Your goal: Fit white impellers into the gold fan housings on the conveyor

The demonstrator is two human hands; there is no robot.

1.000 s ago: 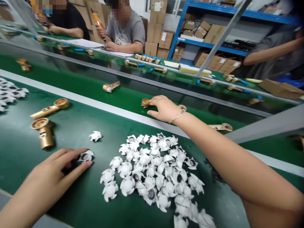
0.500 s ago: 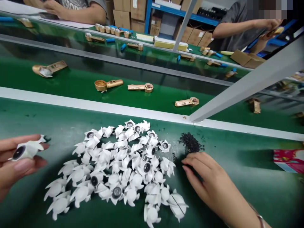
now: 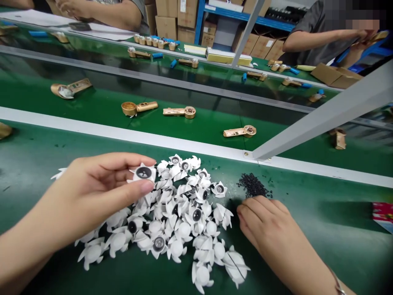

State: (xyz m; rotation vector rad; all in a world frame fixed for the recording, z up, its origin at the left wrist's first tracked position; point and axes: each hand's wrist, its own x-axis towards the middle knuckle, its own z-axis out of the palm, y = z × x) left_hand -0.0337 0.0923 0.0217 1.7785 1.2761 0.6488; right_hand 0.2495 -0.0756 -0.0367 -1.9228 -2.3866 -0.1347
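Note:
Between the thumb and fingers of my left hand [image 3: 101, 184] is a small white fan blade wheel [image 3: 143, 173], its dark round hub turned toward me. That hand hovers over the left side of a heap of similar white fan wheels [image 3: 181, 229] on the green table. My right hand [image 3: 267, 225] rests right of the heap with its fingers pressed together. Its fingertips are by a small pile of tiny black pieces [image 3: 253, 185]; what they pinch, if anything, is hidden. Another white piece [image 3: 59, 173] pokes out behind my left wrist.
A pale metal rail [image 3: 184, 145] and a slanting post [image 3: 307, 110] separate the table from a green belt carrying gold handheld fan housings [image 3: 184, 112]. A red box [image 3: 382, 215] is at the right edge. Two co-workers' arms [image 3: 113, 16] show across the belt.
My left hand has come in from the far left to the heap, carrying a fan wheel. My right hand stays by the black pieces, its fingers drawn closer together. The view has shifted slightly.

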